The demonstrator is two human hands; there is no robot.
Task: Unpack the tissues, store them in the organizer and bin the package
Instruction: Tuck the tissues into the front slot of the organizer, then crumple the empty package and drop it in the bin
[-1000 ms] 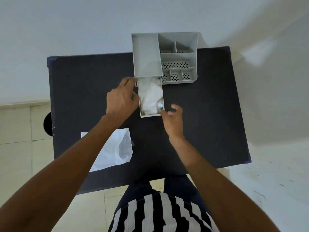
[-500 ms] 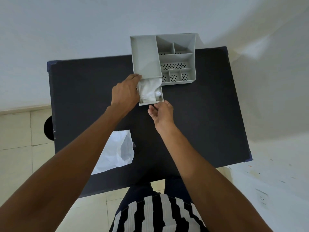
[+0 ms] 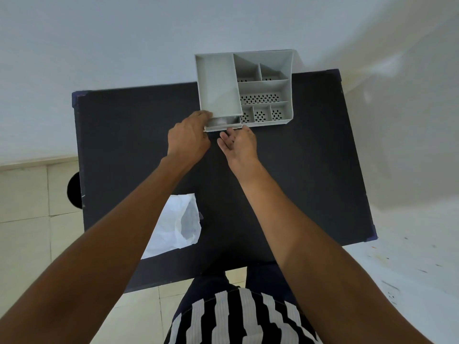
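i see my left hand (image 3: pixel 189 138) resting knuckles-up on the black table (image 3: pixel 139 135), its fingertips curled against the left corner of the grey drawer (image 3: pixel 222 123) that sticks out just a little from the bottom of the organizer (image 3: pixel 263 90). the fingers are bent and touching the drawer's side, but i cannot tell whether they truly clamp it or only press on it. my right hand (image 3: pixel 239 144) sits just beside the left one, to its right, palm turned up and fingers loosely spread, the fingertips touching the drawer's front edge from below; it grips nothing that i can make out. the two hands are close but apart, with a narrow strip of table between them. beyond both hands, the organizer stands at the far edge of the table, with a large plain compartment directly past my left fingertips and smaller perforated compartments past and to the right of my right hand. inside the short visible slice of the drawer i see something pale, likely the tissues (image 3: pixel 219 122), though it is too dim to be sure. behind my left hand, back toward my body and partly hidden under my left forearm, the white package (image 3: pixel 181 227) lies flat and crumpled on the table near its front edge, well apart from both hands. off the table's left side, lower than my left wrist, a dark round shape (image 3: pixel 74 189) shows against the tiled floor.
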